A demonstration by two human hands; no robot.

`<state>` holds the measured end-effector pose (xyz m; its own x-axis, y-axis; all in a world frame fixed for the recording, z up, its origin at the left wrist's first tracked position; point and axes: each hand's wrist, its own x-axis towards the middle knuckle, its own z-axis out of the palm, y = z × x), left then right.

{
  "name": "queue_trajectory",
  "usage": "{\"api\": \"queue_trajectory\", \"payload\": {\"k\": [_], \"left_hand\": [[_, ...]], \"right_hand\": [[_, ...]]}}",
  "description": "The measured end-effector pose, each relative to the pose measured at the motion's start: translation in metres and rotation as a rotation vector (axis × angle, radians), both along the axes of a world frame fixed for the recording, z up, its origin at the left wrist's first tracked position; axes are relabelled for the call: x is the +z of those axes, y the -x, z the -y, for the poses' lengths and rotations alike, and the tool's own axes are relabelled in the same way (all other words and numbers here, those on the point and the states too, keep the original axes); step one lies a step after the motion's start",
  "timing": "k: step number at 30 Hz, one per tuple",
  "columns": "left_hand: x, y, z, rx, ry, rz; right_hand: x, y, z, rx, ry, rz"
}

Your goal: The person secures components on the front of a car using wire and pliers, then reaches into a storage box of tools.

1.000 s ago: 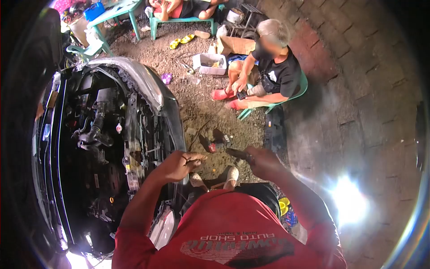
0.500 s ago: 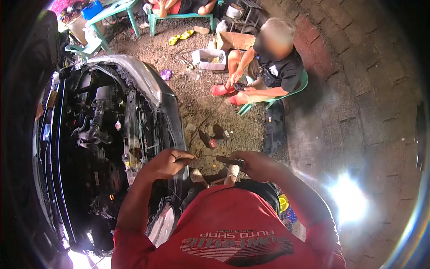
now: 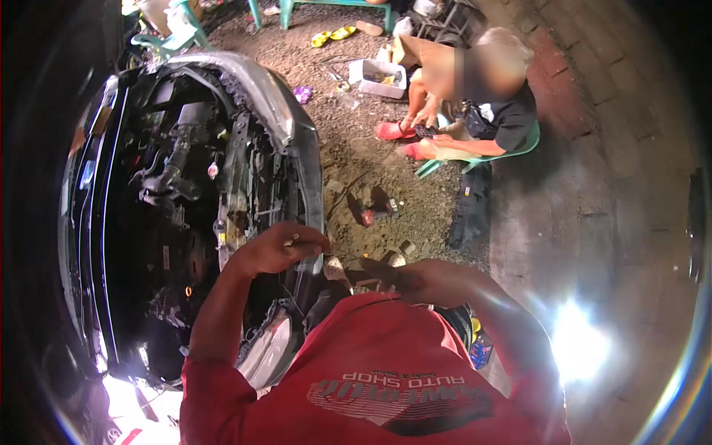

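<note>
Fingers curled, my left hand [image 3: 280,248] is raised beside the front edge of the car's open engine bay [image 3: 174,193]. It pinches a small, thin, light-coloured piece too small to name. My right hand [image 3: 424,282] is wrapped round a dark hand tool [image 3: 382,271], possibly pliers, in front of my red shirt [image 3: 371,356]. The tool's tip points left toward my left hand, with a gap between the two hands. My shoes show on the ground beneath them.
A seated person [image 3: 497,111] in a dark shirt holds a dark device ahead on the right. A red and black power tool [image 3: 378,212] lies on the dirt. Beyond stand a white bin [image 3: 379,78] and a green bench [image 3: 337,6]. A bright lamp [image 3: 578,343] shines at right.
The view has shifted, moving the car and seated person rightward and up in frame. My left hand has risen slightly; my right hand and the tool are lower, nearer my shirt.
</note>
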<state>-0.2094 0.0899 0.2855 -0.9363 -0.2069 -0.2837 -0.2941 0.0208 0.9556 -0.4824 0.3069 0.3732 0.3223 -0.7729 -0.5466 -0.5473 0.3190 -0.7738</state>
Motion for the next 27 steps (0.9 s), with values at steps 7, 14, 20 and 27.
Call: {"api": "queue_trajectory", "payload": {"k": [7, 14, 20, 27], "left_hand": [[0.010, -0.022, -0.001, 0.046, 0.004, 0.006], [0.025, -0.052, -0.005, 0.106, 0.003, 0.081], [-0.036, -0.109, -0.032, 0.498, 0.169, 0.326], [-0.215, -0.104, -0.100, 0.965, -0.015, 0.709]], "right_hand": [[-0.028, 0.008, 0.001, -0.126, -0.588, 0.686], [0.011, 0.008, 0.043, 0.038, -0.560, 0.190], [-0.049, 0.064, 0.073, 0.148, -0.222, -0.288], [-0.165, 0.143, 0.099, -0.065, -0.321, -0.096]]}}
